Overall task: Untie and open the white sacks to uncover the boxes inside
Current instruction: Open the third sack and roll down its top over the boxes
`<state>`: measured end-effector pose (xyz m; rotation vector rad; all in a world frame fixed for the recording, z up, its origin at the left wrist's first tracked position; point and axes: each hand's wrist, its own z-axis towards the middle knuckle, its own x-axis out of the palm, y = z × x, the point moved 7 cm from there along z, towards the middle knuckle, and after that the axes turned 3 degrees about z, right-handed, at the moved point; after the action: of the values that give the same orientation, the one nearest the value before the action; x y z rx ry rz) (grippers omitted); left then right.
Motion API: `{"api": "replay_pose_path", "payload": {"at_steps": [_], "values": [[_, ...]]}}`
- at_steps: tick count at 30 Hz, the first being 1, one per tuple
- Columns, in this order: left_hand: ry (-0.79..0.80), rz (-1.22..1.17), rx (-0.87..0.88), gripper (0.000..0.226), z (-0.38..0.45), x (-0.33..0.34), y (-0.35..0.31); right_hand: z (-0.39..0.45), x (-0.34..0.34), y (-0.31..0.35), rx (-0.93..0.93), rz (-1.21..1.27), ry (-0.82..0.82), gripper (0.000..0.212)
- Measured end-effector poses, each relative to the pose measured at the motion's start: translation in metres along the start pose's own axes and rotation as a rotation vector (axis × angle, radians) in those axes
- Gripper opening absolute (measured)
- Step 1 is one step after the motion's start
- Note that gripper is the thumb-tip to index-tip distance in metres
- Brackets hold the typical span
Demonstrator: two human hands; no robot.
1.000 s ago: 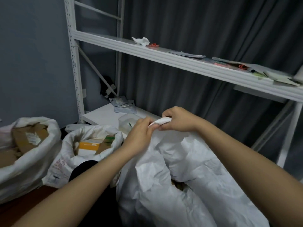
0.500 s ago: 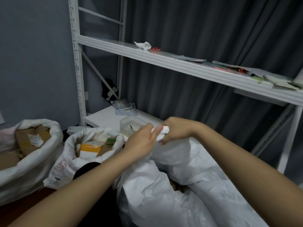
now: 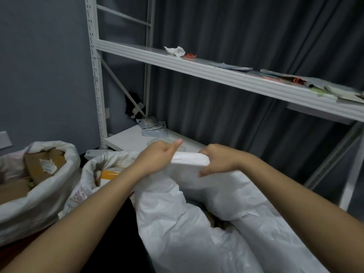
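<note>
A large white sack (image 3: pixel 197 229) fills the lower middle of the head view. Its top edge is rolled into a flat white band (image 3: pixel 190 159) stretched between my hands. My left hand (image 3: pixel 157 156) grips the band's left end, thumb pointing up. My right hand (image 3: pixel 220 160) grips the right end, fingers curled over it. A dark gap in the sack's folds (image 3: pixel 216 221) shows a bit of brown inside. Two other white sacks stand opened at the left: one (image 3: pixel 27 209) holds brown cardboard boxes (image 3: pixel 43 164), the other (image 3: pixel 86 186) an orange and white box (image 3: pixel 110 175).
A white metal rack (image 3: pixel 197 71) crosses above, its upper shelf carrying crumpled paper (image 3: pixel 175 50) and flat packets. A lower white shelf (image 3: pixel 130 137) behind my hands holds foil pouches (image 3: pixel 153 128) and a clear tub. Dark curtain behind, grey wall at the left.
My hands have moved apart, and the sack's bunched top now stretches between them as a wider flat band. The view has tilted down a little.
</note>
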<state>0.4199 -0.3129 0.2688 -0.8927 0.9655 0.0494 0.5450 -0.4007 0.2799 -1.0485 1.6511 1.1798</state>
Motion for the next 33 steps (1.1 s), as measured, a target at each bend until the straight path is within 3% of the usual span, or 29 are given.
{"api": "replay_pose_path", "payload": {"at_steps": [2, 5, 6, 8, 10, 12, 15, 18, 20, 22, 24, 27, 29, 31, 33], "values": [[-0.019, 0.285, 0.029, 0.060, 0.001, 0.000, -0.004, 0.002, 0.004, 0.005, -0.026, -0.094, -0.113, 0.012], [-0.129, 0.546, 0.231, 0.055, -0.007, 0.022, -0.033, 0.008, 0.013, 0.008, -0.045, 0.205, -0.077, 0.015], [-0.108, 0.521, 0.233, 0.056, -0.006, 0.025, -0.034, 0.008, 0.015, 0.005, -0.024, 0.256, -0.005, 0.020], [0.004, 0.316, 0.069, 0.065, 0.005, 0.019, -0.016, 0.006, 0.016, -0.005, 0.016, 0.150, 0.086, 0.027], [0.087, 0.243, -0.023, 0.069, 0.013, 0.013, -0.003, 0.008, 0.019, -0.013, 0.021, 0.015, 0.014, 0.022], [0.021, 0.432, 0.120, 0.067, 0.012, 0.015, -0.013, 0.011, 0.021, -0.013, 0.005, 0.084, -0.076, 0.016], [-0.019, 0.604, 0.306, 0.062, 0.004, 0.037, -0.032, 0.011, 0.024, -0.017, 0.007, 0.350, -0.003, 0.021], [0.158, 0.298, 0.051, 0.065, 0.018, 0.032, -0.006, 0.005, 0.021, -0.027, 0.022, 0.184, 0.045, 0.021], [0.110, 0.353, 0.062, 0.068, 0.026, 0.028, -0.005, 0.005, 0.022, -0.037, 0.049, 0.169, -0.047, 0.013], [-0.002, 0.538, 0.271, 0.066, 0.023, 0.037, -0.028, 0.007, 0.028, -0.041, 0.071, 0.344, -0.044, 0.013], [0.010, 0.589, 0.385, 0.064, 0.019, 0.055, -0.044, 0.009, 0.032, -0.044, 0.056, 0.420, 0.007, 0.024], [0.124, 0.339, 0.145, 0.068, 0.034, 0.045, -0.021, 0.001, 0.018, -0.049, 0.003, 0.226, -0.114, 0.025], [0.072, 0.308, 0.087, 0.070, 0.041, 0.034, -0.009, -0.006, 0.013, -0.052, -0.027, 0.123, -0.282, 0.035], [-0.083, 0.520, 0.237, 0.067, 0.035, 0.034, -0.023, -0.010, 0.016, -0.060, -0.039, 0.337, -0.351, 0.040], [-0.109, 0.613, 0.394, 0.061, 0.026, 0.054, -0.044, -0.009, 0.027, -0.067, 0.010, 0.601, -0.251, 0.038]]}}
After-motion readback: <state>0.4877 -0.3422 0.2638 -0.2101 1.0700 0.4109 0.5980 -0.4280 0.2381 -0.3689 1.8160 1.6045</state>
